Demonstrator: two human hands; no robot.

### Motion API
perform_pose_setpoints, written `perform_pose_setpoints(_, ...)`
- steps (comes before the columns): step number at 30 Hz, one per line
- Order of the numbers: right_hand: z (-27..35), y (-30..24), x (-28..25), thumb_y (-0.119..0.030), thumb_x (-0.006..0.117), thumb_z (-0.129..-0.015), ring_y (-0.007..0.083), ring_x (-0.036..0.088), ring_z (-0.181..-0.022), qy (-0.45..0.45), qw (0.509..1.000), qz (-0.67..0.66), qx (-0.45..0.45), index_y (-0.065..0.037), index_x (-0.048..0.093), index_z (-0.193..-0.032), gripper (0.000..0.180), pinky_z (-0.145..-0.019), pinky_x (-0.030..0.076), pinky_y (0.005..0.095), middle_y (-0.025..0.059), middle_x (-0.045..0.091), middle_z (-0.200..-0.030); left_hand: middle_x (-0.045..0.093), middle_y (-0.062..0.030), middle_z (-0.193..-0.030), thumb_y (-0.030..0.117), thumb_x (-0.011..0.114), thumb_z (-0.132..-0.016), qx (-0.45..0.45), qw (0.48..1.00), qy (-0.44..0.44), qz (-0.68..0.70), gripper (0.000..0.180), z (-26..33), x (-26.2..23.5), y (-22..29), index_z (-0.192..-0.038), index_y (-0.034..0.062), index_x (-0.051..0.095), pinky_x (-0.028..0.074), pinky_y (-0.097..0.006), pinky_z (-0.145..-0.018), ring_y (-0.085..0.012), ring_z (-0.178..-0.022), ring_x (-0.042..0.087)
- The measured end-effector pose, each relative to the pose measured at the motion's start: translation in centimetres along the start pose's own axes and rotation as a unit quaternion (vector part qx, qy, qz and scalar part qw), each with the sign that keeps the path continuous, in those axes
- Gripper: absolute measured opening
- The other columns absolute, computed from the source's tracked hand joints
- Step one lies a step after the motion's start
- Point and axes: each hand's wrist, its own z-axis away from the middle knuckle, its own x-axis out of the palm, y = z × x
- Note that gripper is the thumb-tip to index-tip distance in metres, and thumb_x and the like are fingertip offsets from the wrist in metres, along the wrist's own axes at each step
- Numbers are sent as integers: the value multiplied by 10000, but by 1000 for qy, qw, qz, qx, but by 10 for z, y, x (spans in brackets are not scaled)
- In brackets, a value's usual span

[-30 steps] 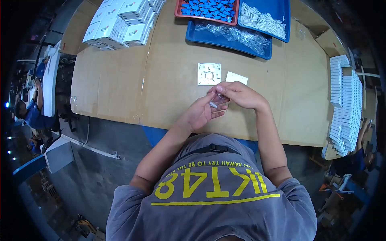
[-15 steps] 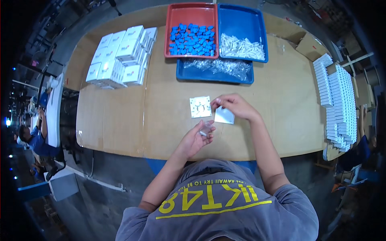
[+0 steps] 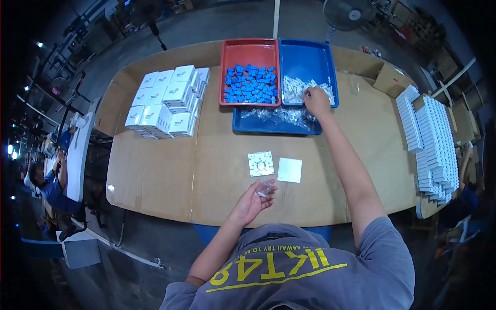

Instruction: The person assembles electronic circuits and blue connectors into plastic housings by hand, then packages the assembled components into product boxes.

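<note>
Read clock directions from the patterned square panel (image 3: 261, 164), lying flat on the table (image 3: 222, 178), with 12 o'clock toward the far edge. Step in hand, by judgement: picking from the white pieces (image 3: 293, 89) in the upper blue tray (image 3: 306, 57), at 1 o'clock. Right hand (image 3: 317, 101): extended over the near part of that tray, fingers bent down among or just above the white pieces. Cannot tell the gap between fingertips, nor any hold on a piece. Left hand (image 3: 250, 205): at 6 o'clock, palm up, fingers loosely curled and only partly closed, supporting a small clear bag (image 3: 266, 187). Small white insert (image 3: 262, 195) visible at the same spot; cannot tell whether inside or behind the film. Plain white panel (image 3: 290, 170): flat at 3 o'clock, just beside the patterned square panel, not touching, free of either hand. Red tray (image 3: 250, 54) with blue pieces (image 3: 250, 85): at 12 o'clock, alongside the upper blue tray. Lower blue tray (image 3: 279, 132) with clear plastic bags (image 3: 279, 114): between 12 and 1 o'clock, nearer, far edge hidden. Stacked white boxes (image 3: 163, 101): at 10 o'clock. For the next move, judged from present posture: close thumb and fingertips on a white piece, avoid dragging neighbours, lift clear of the rim, then withdraw toward 7 o'clock. Keep the left hand level and the small clear bag steady throughout.
</note>
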Motion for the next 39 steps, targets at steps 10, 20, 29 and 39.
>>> perform_pose_setpoints(10, -8, -18, 12, -186, 714, -826, 340, 679, -1093, -55, 986, 63, 143, -117, 789, -917, 137, -980, 482, 537, 129, 725, -1099, 734, -109, -1232, 287, 516, -1122, 118, 950, 70, -279, 427, 9, 4, -4, -1424, -1, 607, 531, -295, -960, -135, -1032, 686)
perform_pose_setpoints(20, -15, -5, 11, -209, 721, -859, 355, 702, -1095, -23, 988, 31, 152, -99, 784, -989, 182, -972, 503, 509, 153, 743, -1138, 761, -121, -1174, 248, 503, -1127, 129, 937, 61, -320, 391, 10, 8, 12, -1367, -21, 653, 551, -276, -857, -116, -914, 678)
perform_pose_setpoints(29, 20, -47, -87, -127, 730, -1003, 71, 559, -760, -45, 614, -766, 185, -39, 705, -1142, 166, -599, 435, 228, 79, 738, -1082, 764, -135, -1152, 299, 452, -1133, 126, 958, 109, -234, 423, 15, 7, 14, -1313, -9, 679, 558, -287, -824, -132, -881, 687)
perform_pose_setpoints(39, 148, -68, -59, -109, 773, -946, 33, 517, -705, -94, 751, -593, 276, -25, 744, -1106, 183, -600, 391, 211, -16, 689, -907, 717, -144, -1208, 341, 386, -1146, 92, 987, 112, -69, 474, -2, -2, 14, -1400, -8, 582, 538, -333, -896, -168, -933, 676)
